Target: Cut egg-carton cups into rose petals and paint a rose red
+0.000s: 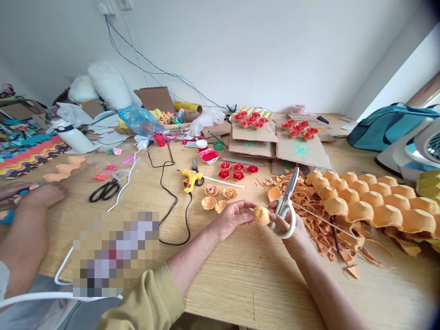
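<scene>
Table (240, 284): glue gun (190, 177) at centre; egg tray (378, 204) at right, scraps (311, 201) just left of it; cardboard sheets (299, 151) behind, paper flowers (252, 118) on them; cup (261, 216) in left hand (231, 219), scissors (290, 185) in right hand (292, 233), in front.

1 head view, close above table (240, 284), facing forward, down.

A pale wooden desk (240, 284) carries an orange egg tray (374, 201) at the right, with cut scraps (318, 227) heaped against it. Near the middle lie a yellow glue gun (190, 178), four red paper roses (237, 170) and small orange paper cups (216, 198). Black-handled scissors (104, 191) lie at the left. Cardboard sheets (300, 151) lie farther back, near a white bowl of red paint (208, 156).
</scene>
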A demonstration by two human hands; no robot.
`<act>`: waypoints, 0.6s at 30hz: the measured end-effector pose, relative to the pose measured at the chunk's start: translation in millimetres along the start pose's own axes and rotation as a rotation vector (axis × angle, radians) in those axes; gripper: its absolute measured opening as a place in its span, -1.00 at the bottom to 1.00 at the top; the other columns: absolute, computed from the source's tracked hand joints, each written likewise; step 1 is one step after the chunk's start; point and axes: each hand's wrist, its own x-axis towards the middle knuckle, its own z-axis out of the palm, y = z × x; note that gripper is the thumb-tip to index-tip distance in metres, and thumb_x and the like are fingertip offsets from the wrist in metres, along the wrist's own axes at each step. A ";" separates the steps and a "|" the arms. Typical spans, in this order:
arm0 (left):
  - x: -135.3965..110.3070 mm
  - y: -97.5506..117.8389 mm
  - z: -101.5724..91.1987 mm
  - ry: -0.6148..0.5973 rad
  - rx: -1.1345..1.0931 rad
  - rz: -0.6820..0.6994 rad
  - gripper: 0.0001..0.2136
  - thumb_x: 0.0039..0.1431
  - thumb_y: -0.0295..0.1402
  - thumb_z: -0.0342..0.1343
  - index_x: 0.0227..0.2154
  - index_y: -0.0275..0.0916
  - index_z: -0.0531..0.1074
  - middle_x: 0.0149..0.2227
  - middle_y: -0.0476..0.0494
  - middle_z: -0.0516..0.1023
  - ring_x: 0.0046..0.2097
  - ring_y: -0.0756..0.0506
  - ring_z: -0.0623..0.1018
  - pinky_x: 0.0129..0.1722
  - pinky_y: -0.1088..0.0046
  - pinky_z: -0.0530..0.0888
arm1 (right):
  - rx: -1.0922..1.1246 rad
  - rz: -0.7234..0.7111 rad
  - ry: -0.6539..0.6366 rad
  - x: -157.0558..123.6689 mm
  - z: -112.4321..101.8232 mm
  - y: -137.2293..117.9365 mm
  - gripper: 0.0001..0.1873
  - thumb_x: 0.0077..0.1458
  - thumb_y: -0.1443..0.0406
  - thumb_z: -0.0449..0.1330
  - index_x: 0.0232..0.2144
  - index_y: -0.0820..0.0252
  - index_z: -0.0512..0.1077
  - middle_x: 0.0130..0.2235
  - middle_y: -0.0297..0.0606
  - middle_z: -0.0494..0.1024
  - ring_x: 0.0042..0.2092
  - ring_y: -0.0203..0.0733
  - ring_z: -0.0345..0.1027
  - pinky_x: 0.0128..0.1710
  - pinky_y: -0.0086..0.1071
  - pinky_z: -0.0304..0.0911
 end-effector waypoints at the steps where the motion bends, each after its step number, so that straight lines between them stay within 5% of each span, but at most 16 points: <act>1: -0.2 -0.5 -0.1 0.003 -0.033 -0.024 -0.61 -0.17 -0.27 0.47 -0.26 -0.27 0.53 -0.31 -0.08 0.59 -0.30 0.02 0.52 -0.22 0.48 0.37 | -0.012 -0.004 0.000 -0.3 -0.7 0.3 -0.60 -0.02 0.11 0.38 -0.17 0.09 0.39 -0.39 -0.33 0.46 -0.39 -0.20 0.30 -0.39 -0.32 0.26; 5: -0.8 -3.0 0.7 -0.033 -0.098 -0.067 -0.69 -0.19 -0.29 0.48 -0.39 -0.29 0.53 -0.37 -0.06 0.57 -0.36 0.05 0.48 -0.28 0.51 0.35 | -0.062 -0.032 0.005 -1.0 -0.9 -0.6 -0.60 -0.01 0.10 0.38 -0.16 0.10 0.39 -0.39 -0.33 0.47 -0.40 -0.23 0.31 -0.42 -0.36 0.24; 8: -0.8 -2.7 2.7 -0.021 0.005 0.035 -0.71 -0.12 -0.24 0.44 -0.38 -0.28 0.53 -0.39 -0.05 0.56 -0.38 0.05 0.45 -0.30 0.50 0.34 | -0.116 -0.103 0.069 -0.8 -0.1 -4.0 -0.63 0.02 0.09 0.36 -0.18 0.08 0.40 -0.36 -0.33 0.47 -0.38 -0.23 0.30 -0.39 -0.37 0.26; 13: 0.6 3.6 1.2 0.065 0.468 0.362 -0.81 0.07 -0.23 0.29 -0.35 -0.25 0.56 -0.34 -0.11 0.56 -0.26 -0.07 0.50 -0.19 0.40 0.39 | -0.198 -0.158 0.202 0.6 -1.7 -7.6 -0.62 0.04 0.04 0.34 -0.19 0.08 0.39 -0.39 -0.35 0.43 -0.38 -0.22 0.30 -0.38 -0.36 0.26; 18: 7.7 13.5 -7.6 0.183 0.981 0.625 -0.89 0.19 -0.35 0.16 -0.29 -0.16 0.59 -0.32 -0.13 0.55 -0.33 -0.09 0.46 -0.26 0.37 0.36 | -0.296 -0.189 0.156 0.6 -0.9 -4.4 -0.64 0.08 0.03 0.29 -0.19 0.09 0.36 -0.38 -0.35 0.40 -0.40 -0.22 0.27 -0.41 -0.37 0.23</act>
